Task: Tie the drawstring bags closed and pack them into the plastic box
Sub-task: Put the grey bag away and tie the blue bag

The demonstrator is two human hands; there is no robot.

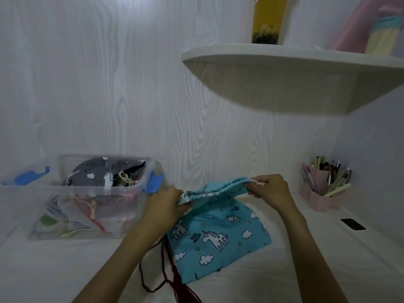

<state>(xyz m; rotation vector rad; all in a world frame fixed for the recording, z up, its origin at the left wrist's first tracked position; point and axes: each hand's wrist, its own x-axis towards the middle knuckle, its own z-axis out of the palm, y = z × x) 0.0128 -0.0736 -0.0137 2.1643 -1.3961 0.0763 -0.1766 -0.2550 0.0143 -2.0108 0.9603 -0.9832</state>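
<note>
1. Drawstring bag [218, 235], turquoise with white unicorns and clouds, is seen lying on the white surface [65, 270] in front of the person, its lower part flat and its top edge lifted.
2. The bag's gathered top is held at both ends and stretched between the hands.
3. The left end of the top is gripped by the left hand [162, 205], fingers curled round the cloth and a pale cord end [183, 196].
4. The right end is pinched by the right hand [270, 186], where a small pale knot [260, 183] is seen at the fingertips.
5. A dark red cord [161, 265] with a tassel is laid on the surface just beside the bag's lower left edge.
6. The plastic box [87, 211], clear with blue clips, is placed to the left of the bag, near the left hand.
7. Several bags are packed in the box; a grey one [94, 171] with unicorns and clouds is on top.
8. A clear lid with a blue clip [24, 179] is seen just left of the box.
9. A pink holder [321, 193] filled with pens is set at the right, well apart from the bag.
10. A white shelf [284, 68] is fixed above it.
</note>
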